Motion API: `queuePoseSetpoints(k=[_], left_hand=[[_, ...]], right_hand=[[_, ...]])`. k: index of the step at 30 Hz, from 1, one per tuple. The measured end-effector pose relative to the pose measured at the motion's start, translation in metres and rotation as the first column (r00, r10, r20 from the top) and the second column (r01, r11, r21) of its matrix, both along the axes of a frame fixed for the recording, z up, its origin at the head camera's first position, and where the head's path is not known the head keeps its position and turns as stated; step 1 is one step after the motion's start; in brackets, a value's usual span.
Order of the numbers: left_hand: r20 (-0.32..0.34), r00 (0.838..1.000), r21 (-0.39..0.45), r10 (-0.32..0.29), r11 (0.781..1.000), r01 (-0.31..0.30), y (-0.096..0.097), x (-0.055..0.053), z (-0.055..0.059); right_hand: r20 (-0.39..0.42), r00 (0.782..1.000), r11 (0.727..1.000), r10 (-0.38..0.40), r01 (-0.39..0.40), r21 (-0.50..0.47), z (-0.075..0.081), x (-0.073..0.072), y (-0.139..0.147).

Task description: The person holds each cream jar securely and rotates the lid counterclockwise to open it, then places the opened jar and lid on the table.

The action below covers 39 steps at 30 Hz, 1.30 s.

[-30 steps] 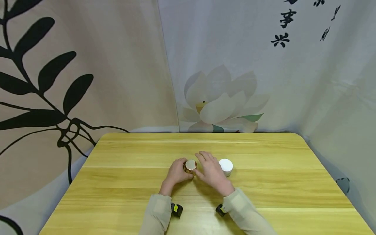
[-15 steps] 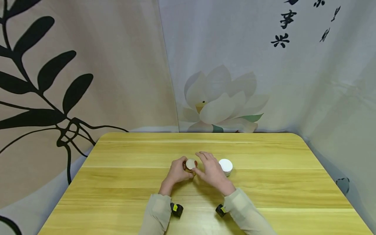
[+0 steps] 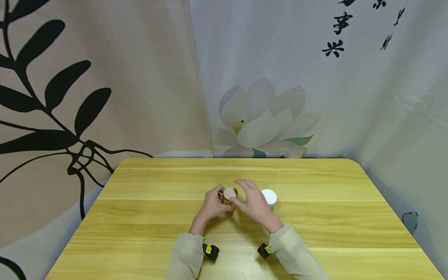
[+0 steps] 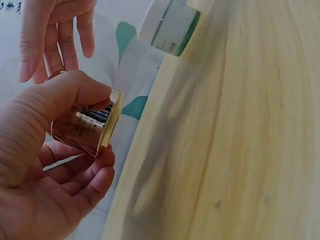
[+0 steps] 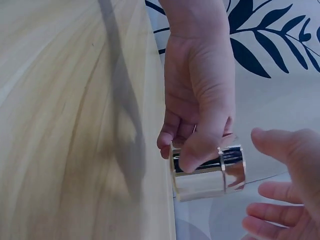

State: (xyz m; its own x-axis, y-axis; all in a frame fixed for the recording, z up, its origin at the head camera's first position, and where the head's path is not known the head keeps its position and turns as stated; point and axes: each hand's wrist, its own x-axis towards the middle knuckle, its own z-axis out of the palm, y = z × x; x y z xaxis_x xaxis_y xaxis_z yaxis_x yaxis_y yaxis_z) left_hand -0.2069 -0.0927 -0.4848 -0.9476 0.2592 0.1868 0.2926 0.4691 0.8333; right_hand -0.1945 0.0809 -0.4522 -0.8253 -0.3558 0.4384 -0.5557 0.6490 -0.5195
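Observation:
A shiny gold jar (image 3: 230, 193) with a flat, pale top is gripped by my left hand (image 3: 212, 204). In the left wrist view, the thumb lies across the jar's side (image 4: 80, 127) and the fingers curl beneath it. My right hand (image 3: 256, 206) is beside the jar with thumb and fingers spread. The right wrist view shows a gap between this right hand (image 5: 285, 180) and the jar's lid end (image 5: 234, 170). To the right of that hand stands a white-lidded jar (image 3: 269, 196). Its green base shows in the left wrist view.
The wooden table (image 3: 157, 217) stretches out beneath both forearms. Behind it hangs a cloth backdrop (image 3: 168, 97) printed with leaves, a lotus and characters. Each wrist wears a small black camera, such as the left wrist camera (image 3: 211, 252).
My left hand has shifted the gold jar slightly up and to the right in the head view. My right hand has moved a little right. The white-lidded jar stays in place.

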Motion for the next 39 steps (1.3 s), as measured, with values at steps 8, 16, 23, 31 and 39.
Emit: queuePoseSetpoints(k=[8, 16, 23, 31, 39], left_hand=[[-0.043, 0.999, 0.063, 0.010, 0.998, -0.007, 0.004, 0.001, 0.004], [-0.058, 0.998, 0.095, 0.027, 0.995, -0.021, 0.009, 0.004, 0.018], [-0.076, 0.997, 0.087, 0.009, 0.996, -0.002, 0.013, 0.006, 0.030], [-0.093, 0.996, 0.086, -0.013, 0.996, 0.021, 0.017, 0.008, 0.041], [-0.110, 0.994, 0.125, -0.028, 0.991, 0.042, 0.022, 0.011, 0.050]], right_hand=[[0.000, 1.000, 0.999, 0.005, -0.005, -0.047, 0.005, 0.002, 0.000], [-0.005, 1.000, 0.994, -0.020, 0.019, -0.108, 0.011, 0.002, 0.003], [0.007, 1.000, 0.988, -0.024, 0.025, -0.155, 0.017, 0.003, 0.005], [0.023, 1.000, 0.982, -0.015, 0.019, -0.186, 0.024, 0.006, 0.007], [0.001, 1.000, 0.969, 0.013, -0.013, -0.248, 0.033, 0.007, 0.009]])
